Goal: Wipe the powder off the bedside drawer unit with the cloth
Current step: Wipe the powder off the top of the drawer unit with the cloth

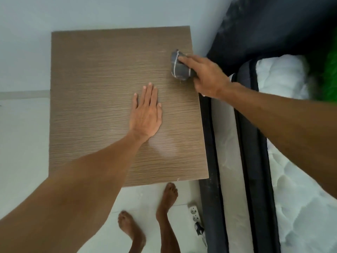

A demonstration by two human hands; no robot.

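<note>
The bedside drawer unit (102, 73) fills the middle of the frame, its top mostly clean, I judge. My left hand (145, 114) lies flat and released at centre; my right hand (206, 77) presses the bunched cloth (179, 67) at the upper right edge. A pale powder smear (166, 147) at lower right is left to wipe.

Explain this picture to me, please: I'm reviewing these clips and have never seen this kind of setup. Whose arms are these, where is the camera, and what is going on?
There is no machine here. A person wears a wide-angle camera on the head, so it looks down along both bare arms. The brown wood-grain surface is the top of the bedside drawer unit, standing beside a mattress. The left hand lies flat and open on the top. The right hand presses a bunched grey cloth near the far right edge. A pale smear of powder shows just right of the left wrist. Below are the person's bare feet and a power strip on the floor.
</note>
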